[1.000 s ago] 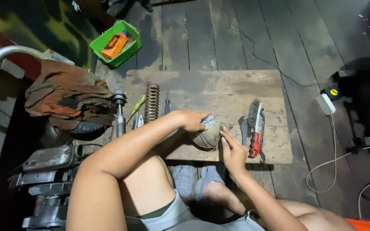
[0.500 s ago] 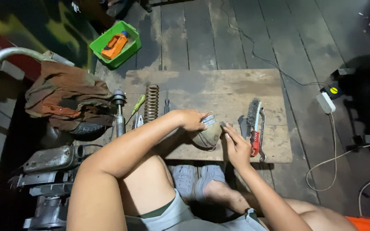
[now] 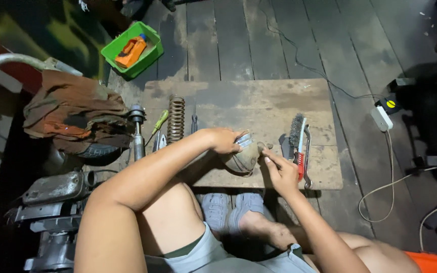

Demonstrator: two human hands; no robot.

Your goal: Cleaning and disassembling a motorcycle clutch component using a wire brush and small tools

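- My left hand (image 3: 224,140) grips the top of a small grey, dome-shaped metal part (image 3: 243,157), fingers curled over it, holding it down on the board.
- My right hand (image 3: 281,172) is not closed on anything; its fingertips (image 3: 267,155) touch the right edge of the same part.
- That part sits near the front edge of a worn plywood board (image 3: 238,103) that lies flat on a floor of dark, scuffed wooden planks (image 3: 279,35).
- Just right of the part lie a wire brush (image 3: 295,130) and a red-handled tool (image 3: 300,157), side by side on the board.
- At the board's left end a rusty coil spring (image 3: 176,119), a green-handled screwdriver (image 3: 160,122) and a dark shock-absorber rod (image 3: 137,132) lie roughly parallel.
- Beyond the board's far left corner stands a green plastic bin (image 3: 150,53) with an orange bottle (image 3: 130,52) in it.
- To my left a brown rag (image 3: 72,108) is draped over a tyre, with grimy engine parts (image 3: 54,188) below it.
- On the right a white power adapter (image 3: 381,118) lies on the planks, its cable looping toward me.
- My grey shoes (image 3: 228,207) rest under the board's near edge.
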